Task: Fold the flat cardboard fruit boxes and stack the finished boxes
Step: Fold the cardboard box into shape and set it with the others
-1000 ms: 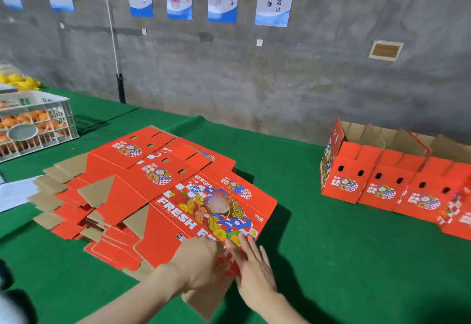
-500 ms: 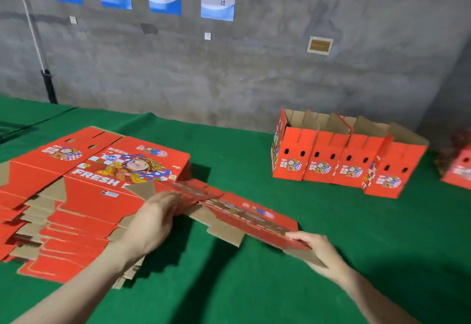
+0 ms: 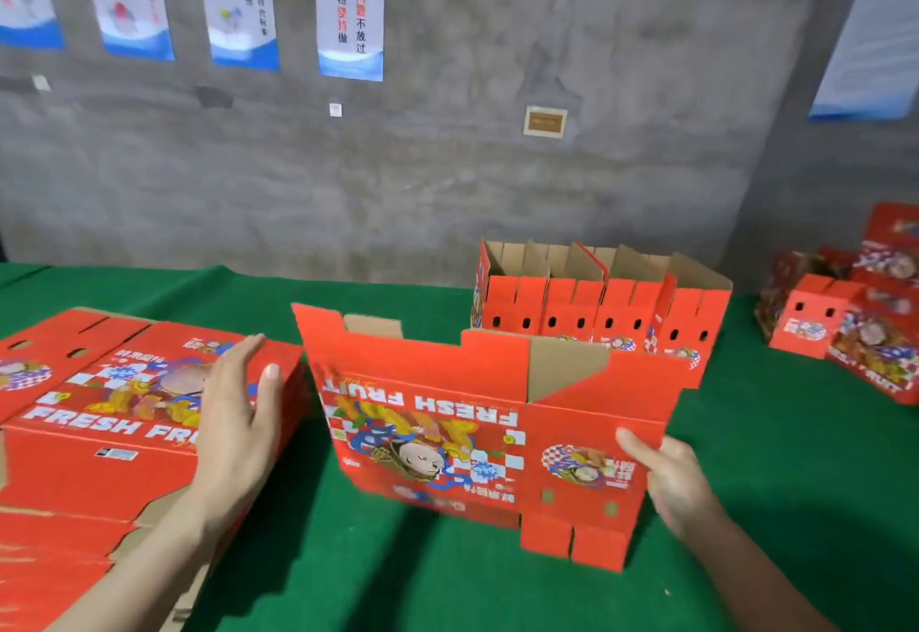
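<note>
A flat red "FRESH FRUIT" box blank (image 3: 477, 427) stands upright on the green table, its print upside down. My right hand (image 3: 666, 479) grips its right edge, thumb on the printed face. My left hand (image 3: 238, 412) hovers with straight fingers to the left of the blank, above the pile of flat blanks (image 3: 99, 432), holding nothing. A row of several folded boxes (image 3: 601, 303) with open tops stands behind the blank near the wall.
More red boxes (image 3: 855, 328) lie at the far right of the green table (image 3: 447, 581). A grey concrete wall with posters (image 3: 350, 9) rises right behind the table.
The blank was lifted off the pile, swung to the right and tipped upright. My left hand has let go of it and now hovers over the pile.
</note>
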Demonstrator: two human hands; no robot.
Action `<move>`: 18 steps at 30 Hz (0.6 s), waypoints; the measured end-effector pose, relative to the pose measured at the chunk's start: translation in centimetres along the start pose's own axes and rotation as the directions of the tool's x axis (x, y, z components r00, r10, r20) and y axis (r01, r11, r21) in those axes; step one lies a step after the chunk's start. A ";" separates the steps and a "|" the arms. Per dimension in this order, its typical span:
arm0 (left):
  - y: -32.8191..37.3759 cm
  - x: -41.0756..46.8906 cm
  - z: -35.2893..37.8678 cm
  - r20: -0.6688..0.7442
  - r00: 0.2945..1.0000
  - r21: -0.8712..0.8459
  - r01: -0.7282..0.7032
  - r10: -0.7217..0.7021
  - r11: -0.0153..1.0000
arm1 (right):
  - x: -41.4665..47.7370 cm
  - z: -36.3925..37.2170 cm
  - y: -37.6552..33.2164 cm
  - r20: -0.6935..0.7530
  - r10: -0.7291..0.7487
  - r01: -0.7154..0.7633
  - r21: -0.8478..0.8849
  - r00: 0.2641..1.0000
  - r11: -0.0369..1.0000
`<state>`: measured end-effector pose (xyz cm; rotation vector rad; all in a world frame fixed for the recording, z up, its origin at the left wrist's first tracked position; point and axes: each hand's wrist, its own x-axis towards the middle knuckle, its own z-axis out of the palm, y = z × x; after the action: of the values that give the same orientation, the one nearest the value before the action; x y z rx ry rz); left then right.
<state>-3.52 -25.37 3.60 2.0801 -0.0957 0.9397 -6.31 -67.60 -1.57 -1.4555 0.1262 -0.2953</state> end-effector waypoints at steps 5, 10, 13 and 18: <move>-1.5 -1.0 2.4 0.337 0.931 0.071 0.125 -0.142 0.990 | 1.2 -1.7 -0.4 -0.277 0.047 -0.027 0.078 0.960 0.997; -2.2 -0.4 4.5 0.464 0.843 -0.079 0.346 -0.273 0.935 | 1.0 -2.2 0.1 -0.313 0.095 -0.090 0.028 0.945 0.996; -1.6 0.8 5.2 0.453 0.846 -0.364 0.464 -0.281 0.808 | 1.0 -1.9 -0.4 -0.289 0.117 -0.104 0.057 0.950 0.993; -1.0 2.5 5.4 0.324 0.881 -0.716 0.466 -0.344 0.520 | 0.8 -1.5 -1.2 -0.221 0.063 -0.046 0.080 0.973 0.996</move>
<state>1.82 -27.94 2.57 1.2346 -0.0658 0.3279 -6.08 -69.38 -0.44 -1.3392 0.3337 -0.4149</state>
